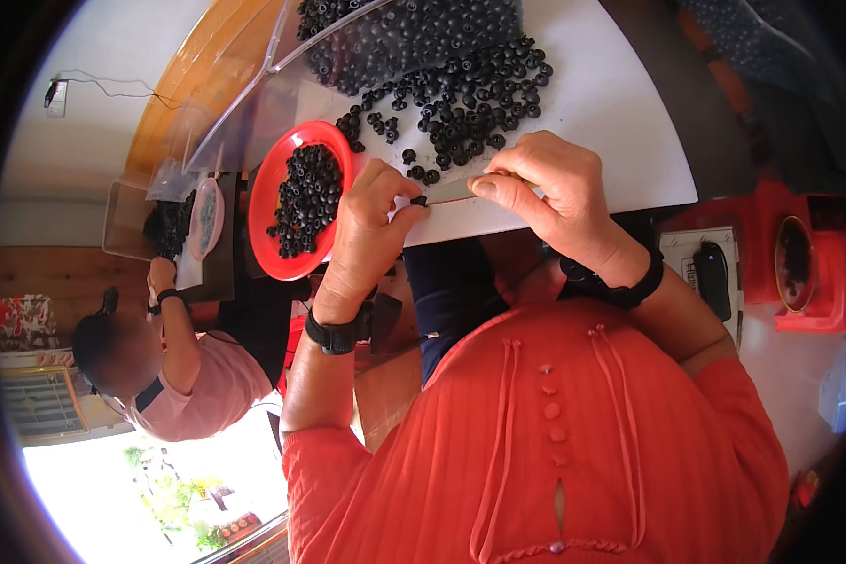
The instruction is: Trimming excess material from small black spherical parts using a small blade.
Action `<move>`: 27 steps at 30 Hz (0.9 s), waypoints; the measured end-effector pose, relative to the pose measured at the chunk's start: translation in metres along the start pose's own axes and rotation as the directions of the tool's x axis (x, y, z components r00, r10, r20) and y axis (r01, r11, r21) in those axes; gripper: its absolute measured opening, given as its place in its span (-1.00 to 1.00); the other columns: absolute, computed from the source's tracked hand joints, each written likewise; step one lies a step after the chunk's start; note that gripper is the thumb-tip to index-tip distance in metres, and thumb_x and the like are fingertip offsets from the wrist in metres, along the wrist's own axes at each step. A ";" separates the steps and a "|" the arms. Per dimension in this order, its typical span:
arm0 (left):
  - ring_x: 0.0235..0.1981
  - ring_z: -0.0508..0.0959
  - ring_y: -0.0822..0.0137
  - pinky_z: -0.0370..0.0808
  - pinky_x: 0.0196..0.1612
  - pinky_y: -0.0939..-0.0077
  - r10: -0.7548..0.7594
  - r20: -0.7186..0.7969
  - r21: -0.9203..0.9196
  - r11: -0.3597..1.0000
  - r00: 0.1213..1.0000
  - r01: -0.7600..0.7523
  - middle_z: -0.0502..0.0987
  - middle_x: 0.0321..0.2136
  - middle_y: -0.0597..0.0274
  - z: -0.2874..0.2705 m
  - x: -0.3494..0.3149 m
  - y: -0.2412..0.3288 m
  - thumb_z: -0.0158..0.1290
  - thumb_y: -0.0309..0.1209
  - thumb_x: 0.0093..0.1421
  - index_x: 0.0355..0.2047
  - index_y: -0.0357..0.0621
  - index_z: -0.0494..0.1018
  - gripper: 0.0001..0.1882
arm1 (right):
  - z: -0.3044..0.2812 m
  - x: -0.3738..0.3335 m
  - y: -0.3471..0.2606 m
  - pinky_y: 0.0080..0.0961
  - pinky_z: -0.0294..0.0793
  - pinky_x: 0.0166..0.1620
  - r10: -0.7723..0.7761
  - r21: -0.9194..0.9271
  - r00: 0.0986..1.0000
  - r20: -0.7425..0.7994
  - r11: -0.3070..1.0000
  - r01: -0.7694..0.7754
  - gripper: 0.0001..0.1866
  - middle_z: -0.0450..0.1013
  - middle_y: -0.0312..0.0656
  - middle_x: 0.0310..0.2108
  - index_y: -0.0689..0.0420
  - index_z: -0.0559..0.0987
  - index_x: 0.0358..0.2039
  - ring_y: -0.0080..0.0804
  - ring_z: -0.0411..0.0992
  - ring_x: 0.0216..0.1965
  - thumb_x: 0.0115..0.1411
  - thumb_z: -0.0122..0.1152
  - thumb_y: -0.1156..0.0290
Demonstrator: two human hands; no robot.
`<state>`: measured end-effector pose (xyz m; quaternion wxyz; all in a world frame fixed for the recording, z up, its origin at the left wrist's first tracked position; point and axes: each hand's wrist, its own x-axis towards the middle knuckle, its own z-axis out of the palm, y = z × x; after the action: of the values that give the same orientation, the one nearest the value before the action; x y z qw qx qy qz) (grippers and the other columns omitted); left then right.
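Between the thumb and fingertips of my left hand (362, 221) is a small black round part (419, 200), mostly hidden by the fingers. My right hand (559, 193) pinches a thin, slender tool (456, 198) whose tip reaches to that part; its exact kind is too fine to make out. Just left of my left hand sits a red plate (263, 221) with many similar black parts in it. Beyond my hands, loose black parts with holes (470, 108) lie spread over the white tabletop (620, 122).
A clear plastic box (404, 38) full of black parts stands at the far side. On the left, another person (207, 376) works at a tub (127, 221) of dark parts. Red stools (808, 254) and a white box with a dark case (712, 277) are at right.
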<state>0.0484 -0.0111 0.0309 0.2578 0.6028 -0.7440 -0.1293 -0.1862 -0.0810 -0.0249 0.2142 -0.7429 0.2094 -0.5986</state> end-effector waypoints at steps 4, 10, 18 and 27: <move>-0.40 0.54 0.34 0.50 -0.30 0.44 -0.116 0.016 -0.159 0.980 0.993 0.117 0.52 -0.37 0.19 0.001 -0.006 0.002 0.34 -0.65 0.01 -0.31 -0.29 0.58 -0.78 | 0.000 0.000 -0.001 -0.31 0.40 -0.48 0.000 -0.012 1.000 0.002 1.000 0.000 -0.79 0.48 -0.22 -0.57 0.14 0.67 -0.46 -0.24 0.45 -0.55 0.10 0.57 0.33; -0.38 0.57 0.29 0.50 -0.28 0.43 -0.059 0.009 -0.179 0.982 0.998 0.059 0.54 -0.35 0.15 0.002 -0.010 0.000 0.29 -0.62 0.13 -0.28 -0.32 0.60 -0.85 | 0.000 0.001 -0.001 -0.30 0.40 -0.47 -0.015 -0.047 1.000 0.022 0.999 0.016 -0.78 0.49 -0.22 -0.57 0.13 0.67 -0.45 -0.22 0.46 -0.53 0.10 0.57 0.31; -0.34 0.62 0.14 0.54 -0.26 0.34 -0.016 0.021 -0.111 0.994 1.000 0.018 0.55 -0.33 0.09 0.005 -0.009 0.005 0.22 -0.59 0.26 -0.21 -0.33 0.62 -0.89 | 0.001 0.000 -0.001 -0.30 0.42 -0.47 -0.031 -0.085 0.999 0.023 0.996 0.033 -0.78 0.50 -0.22 -0.56 0.12 0.67 -0.44 -0.21 0.47 -0.52 0.09 0.57 0.30; -0.30 0.58 -0.01 0.56 -0.29 0.13 0.221 -0.079 0.187 0.961 0.972 -0.203 0.50 -0.30 0.06 0.019 -0.025 0.007 0.22 -0.63 0.14 -0.20 -0.27 0.59 -0.81 | 0.002 -0.001 0.000 -0.29 0.45 -0.45 -0.037 -0.108 0.999 0.033 0.993 0.040 -0.79 0.52 -0.22 -0.54 0.11 0.67 -0.43 -0.20 0.49 -0.50 0.10 0.56 0.31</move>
<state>0.0357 0.0128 0.0134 0.2522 0.5457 -0.7991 -0.0039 -0.1839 -0.0800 -0.0259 0.1651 -0.7665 0.2239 -0.5789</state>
